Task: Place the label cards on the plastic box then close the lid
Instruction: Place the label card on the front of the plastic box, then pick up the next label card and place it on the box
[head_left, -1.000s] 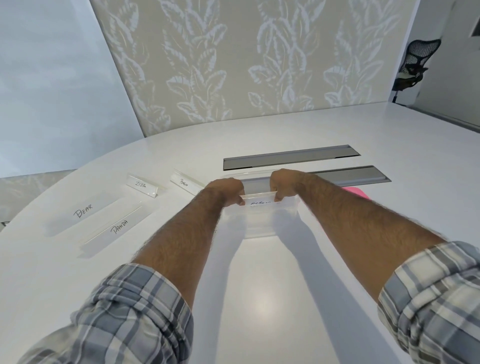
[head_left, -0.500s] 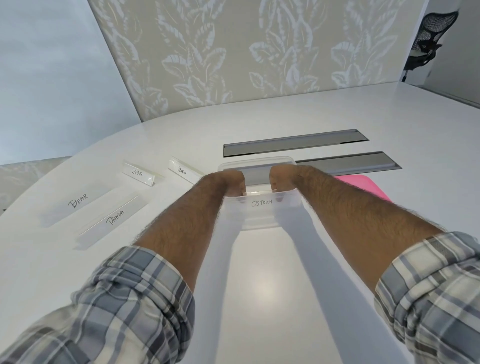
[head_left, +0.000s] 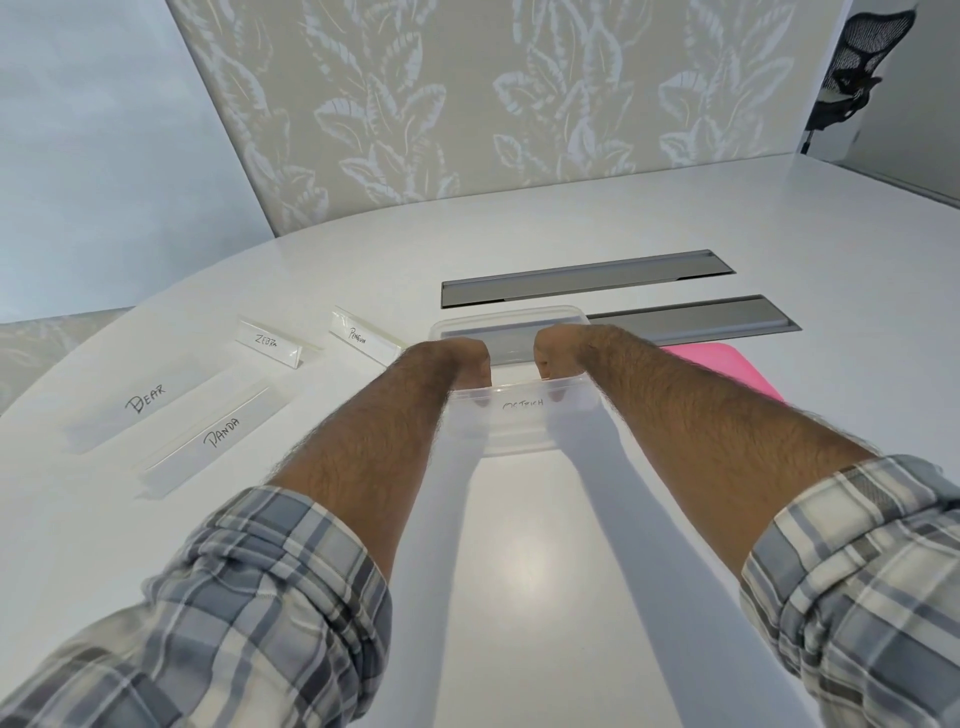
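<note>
early going: the left hand (head_left: 465, 358) and right hand (head_left: 558, 353) reach into the clear box (head_left: 511, 317), fingers curled on the ostrich card (head_left: 522, 404) inside it. bear (head_left: 145, 402), panda (head_left: 221, 431), zebra (head_left: 266, 341) and penguin (head_left: 357, 336) cards lie on the desk (head_left: 519, 571), left of the box; the pink lid (head_left: 727, 374) lies off, to its right.

surface: white table (head_left: 519, 597) | on it: four label cards (head_left: 145, 405), plastic box (head_left: 519, 434), pink lid (head_left: 727, 374)

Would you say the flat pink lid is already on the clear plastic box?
No, the flat pink lid lies on the white table beside the clear plastic box.
</note>
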